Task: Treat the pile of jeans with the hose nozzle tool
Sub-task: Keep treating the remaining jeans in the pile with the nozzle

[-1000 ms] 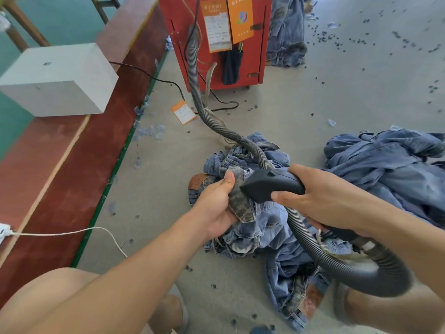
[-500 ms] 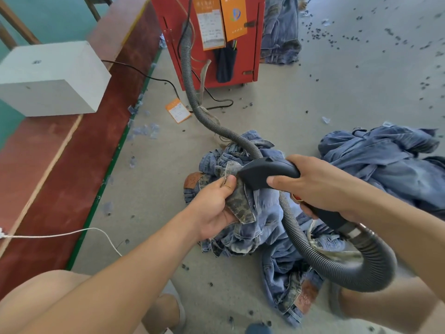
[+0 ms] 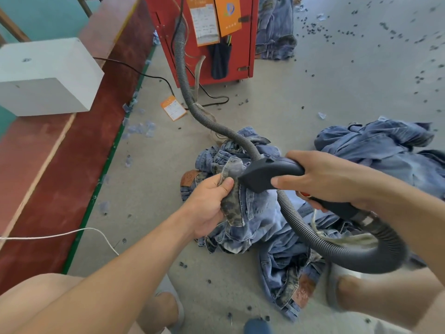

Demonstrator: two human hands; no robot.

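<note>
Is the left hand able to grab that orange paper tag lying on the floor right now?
Probably not yet. The left hand is busy gripping a denim flap of the jeans, and the orange tag lies farther off near the red machine. Nothing blocks the bare floor between them.

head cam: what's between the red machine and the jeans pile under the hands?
Bare concrete floor crossed by the corrugated hose from red machine to jeans pile; an orange tag, black cable, scattered dark bits.

red machine point(image 3: 207, 44): top cut off | labels point(image 3: 204, 25): text unreadable | hose bend point(image 3: 385, 249): blurred
</note>
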